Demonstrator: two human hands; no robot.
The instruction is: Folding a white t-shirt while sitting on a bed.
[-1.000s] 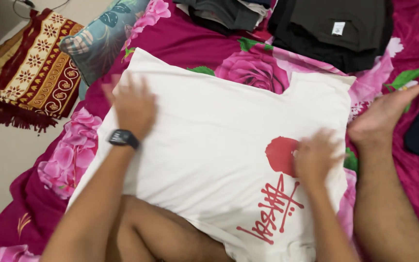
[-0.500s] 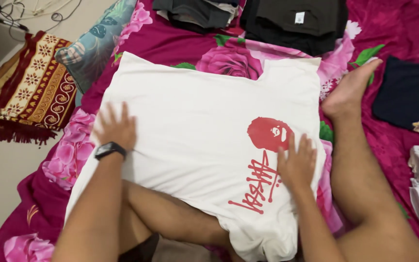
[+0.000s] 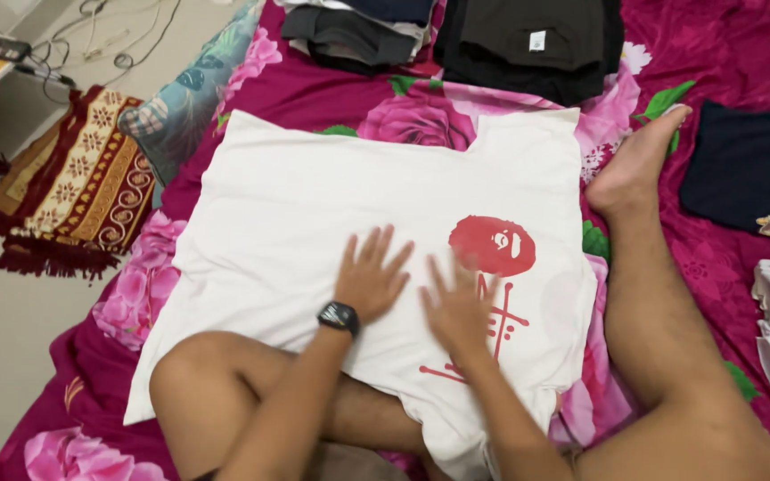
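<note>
Together, left hand and right hand press one white T-shirt.

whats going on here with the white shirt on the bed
A person sits on a bed covered with a magenta floral sheet and has a white t-shirt with a red print spread flat in front of them, partly over their legs. Both hands lie palm-down near the middle of it: the left hand, with a black watch on that wrist, and the right hand beside the print. Folded dark clothes are stacked at the far edge, and a patterned rug lies on the floor at the left.
</note>
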